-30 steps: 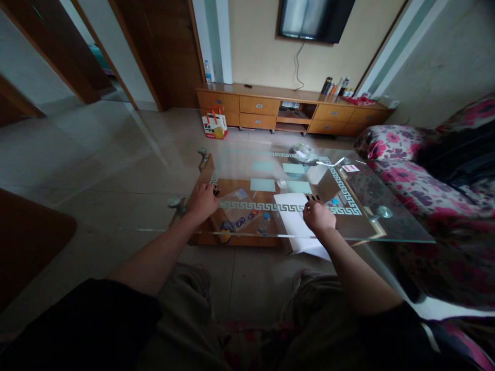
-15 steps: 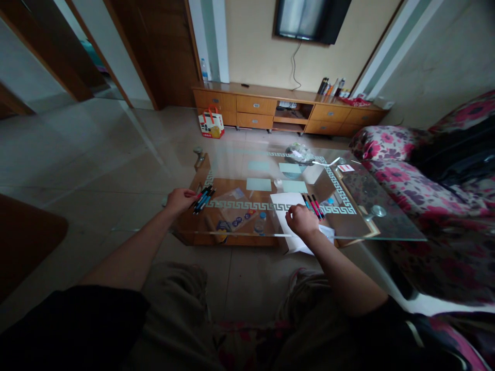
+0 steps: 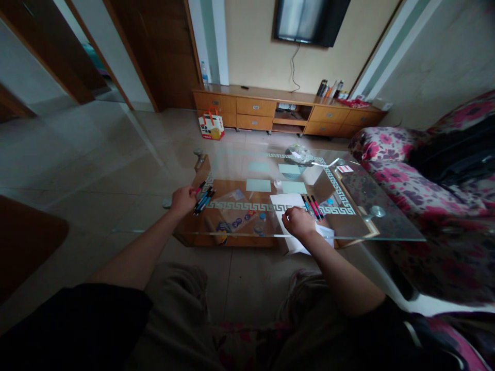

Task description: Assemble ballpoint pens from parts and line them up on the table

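Note:
I sit at a low glass coffee table (image 3: 363, 234). My left hand (image 3: 183, 200) is at its left end, fingers closed on a red-tipped pen (image 3: 200, 186) that points away from me. A small bunch of blue and dark pens (image 3: 204, 199) lies on the glass just right of that hand. My right hand (image 3: 297, 221) rests curled on a white sheet of paper (image 3: 286, 203), and I see nothing in it. Three pens (image 3: 312, 205), blue, red and dark, lie side by side just beyond and to the right of it.
Pale green cards (image 3: 258, 185) and a clear bag (image 3: 234, 196) lie on the table, with small bottles on the wooden shelf under the glass. A floral sofa (image 3: 390, 149) stands at the right. Beyond are a wooden TV cabinet (image 3: 286, 111) and a gift bag (image 3: 211, 125).
My left hand slid left off the bunch of pens and now lifts one. My right hand drew back toward me, leaving three pens on the glass beside the paper.

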Available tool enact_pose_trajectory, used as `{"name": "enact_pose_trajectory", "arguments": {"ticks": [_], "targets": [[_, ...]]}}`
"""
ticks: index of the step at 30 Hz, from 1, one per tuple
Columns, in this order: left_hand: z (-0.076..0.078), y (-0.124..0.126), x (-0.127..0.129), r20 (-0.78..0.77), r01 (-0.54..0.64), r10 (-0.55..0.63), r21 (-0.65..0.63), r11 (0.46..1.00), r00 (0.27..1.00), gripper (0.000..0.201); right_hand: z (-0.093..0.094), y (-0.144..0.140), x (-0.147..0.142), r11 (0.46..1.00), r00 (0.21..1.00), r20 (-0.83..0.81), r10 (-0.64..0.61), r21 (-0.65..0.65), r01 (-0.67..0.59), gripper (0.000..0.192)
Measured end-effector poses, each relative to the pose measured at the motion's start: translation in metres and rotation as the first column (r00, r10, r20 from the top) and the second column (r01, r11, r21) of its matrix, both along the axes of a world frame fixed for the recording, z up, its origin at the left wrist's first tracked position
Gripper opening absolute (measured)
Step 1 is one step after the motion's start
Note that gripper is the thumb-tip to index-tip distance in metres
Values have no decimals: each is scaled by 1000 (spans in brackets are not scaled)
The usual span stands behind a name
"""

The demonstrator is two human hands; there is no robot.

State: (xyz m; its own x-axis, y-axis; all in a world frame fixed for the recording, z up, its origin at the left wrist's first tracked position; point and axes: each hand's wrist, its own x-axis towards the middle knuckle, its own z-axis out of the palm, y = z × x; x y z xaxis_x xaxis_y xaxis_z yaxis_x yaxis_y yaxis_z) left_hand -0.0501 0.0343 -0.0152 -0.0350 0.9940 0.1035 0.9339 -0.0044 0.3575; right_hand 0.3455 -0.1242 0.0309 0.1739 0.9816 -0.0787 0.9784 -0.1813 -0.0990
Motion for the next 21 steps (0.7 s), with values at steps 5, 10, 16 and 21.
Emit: {"name": "enact_pose_trajectory", "arguments": {"ticks": [5, 10, 16, 21], "targets": [[7, -8, 19, -11, 68, -67, 147, 987, 998, 35, -5, 1, -4, 999, 987, -163, -11, -36, 5, 31], [21, -28, 61, 37, 219, -242, 309, 926, 970, 54, -11, 4, -11, 989, 921, -385, 55, 145, 1, 27], [35, -71, 116, 17, 612, -651, 322, 722, 759, 64, -15, 11, -31, 992, 465, -885, 15, 70, 103, 33], [44, -97, 135, -54, 744, -758, 246, 621, 650, 49, -5, 7, -37, 981, 138, -973, -183, -172, 88, 42]]}}
